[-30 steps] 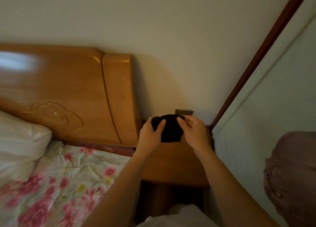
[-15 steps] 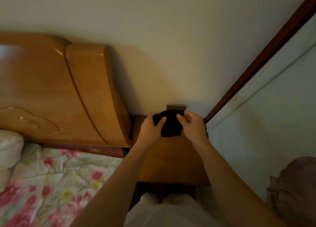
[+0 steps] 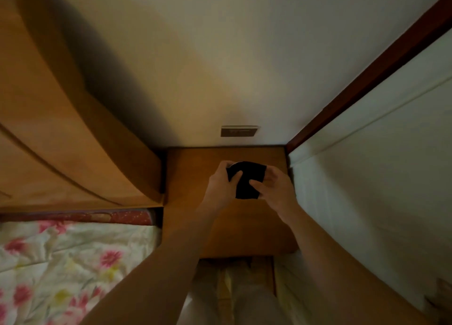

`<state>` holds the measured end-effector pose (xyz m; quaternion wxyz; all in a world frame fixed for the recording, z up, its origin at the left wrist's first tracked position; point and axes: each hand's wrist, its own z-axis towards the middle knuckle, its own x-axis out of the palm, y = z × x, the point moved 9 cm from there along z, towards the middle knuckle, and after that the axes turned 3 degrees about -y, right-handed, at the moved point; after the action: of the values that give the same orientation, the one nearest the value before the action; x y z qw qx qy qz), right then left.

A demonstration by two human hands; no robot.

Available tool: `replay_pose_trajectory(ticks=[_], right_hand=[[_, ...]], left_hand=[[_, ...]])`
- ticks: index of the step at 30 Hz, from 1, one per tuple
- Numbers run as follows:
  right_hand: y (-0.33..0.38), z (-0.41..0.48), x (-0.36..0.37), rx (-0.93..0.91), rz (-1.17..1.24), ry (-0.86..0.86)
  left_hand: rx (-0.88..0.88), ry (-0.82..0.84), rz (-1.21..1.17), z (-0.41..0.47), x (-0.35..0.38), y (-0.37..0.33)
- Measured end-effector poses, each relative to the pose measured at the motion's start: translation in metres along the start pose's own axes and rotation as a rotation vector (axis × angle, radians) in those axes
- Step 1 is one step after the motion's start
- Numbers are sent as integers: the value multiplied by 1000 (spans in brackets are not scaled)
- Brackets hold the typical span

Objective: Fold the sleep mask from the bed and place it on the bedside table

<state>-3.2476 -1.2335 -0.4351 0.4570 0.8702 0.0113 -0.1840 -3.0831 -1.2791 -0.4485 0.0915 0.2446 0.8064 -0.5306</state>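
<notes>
The black sleep mask (image 3: 245, 181) is bunched into a small folded bundle and held over the wooden bedside table (image 3: 190, 178). My left hand (image 3: 221, 189) grips its left side with the thumb across the front. My right hand (image 3: 274, 192) pinches its right and lower edge. Both hands hide parts of the mask, and whether it touches the tabletop cannot be told. The bed with its floral cover (image 3: 73, 263) lies at the lower left.
A tall wooden headboard (image 3: 61, 129) rises at the left, close against the table. A wall plate (image 3: 238, 131) sits on the wall just behind the table. A dark wooden frame (image 3: 367, 80) and a pale panel (image 3: 379, 190) bound the right side.
The view has tilted down and shifted right, so the tabletop now fills the middle. Both hands have lowered the mask from in front of the wall plate to over the table.
</notes>
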Motion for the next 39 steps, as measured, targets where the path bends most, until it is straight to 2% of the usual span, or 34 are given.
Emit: replay_pose_trajectory(ticks=[3, 12, 17, 22, 35, 39], right_hand=[[-22, 27, 1, -4, -62, -6], [-65, 105, 10, 35, -77, 10], [-82, 139, 6, 13, -195, -72], [-94, 167, 8, -20, -336, -66], [-121, 199, 27, 35, -371, -103], [-124, 201, 25, -7, -399, -150]], left_hand=[[18, 54, 49, 20, 21, 15], [-57, 66, 160, 84, 61, 56], [-35, 102, 250, 118, 86, 68], [-82, 121, 253, 142, 105, 84], [-152, 89, 426, 165, 113, 100], [-133, 83, 469, 168, 114, 95]])
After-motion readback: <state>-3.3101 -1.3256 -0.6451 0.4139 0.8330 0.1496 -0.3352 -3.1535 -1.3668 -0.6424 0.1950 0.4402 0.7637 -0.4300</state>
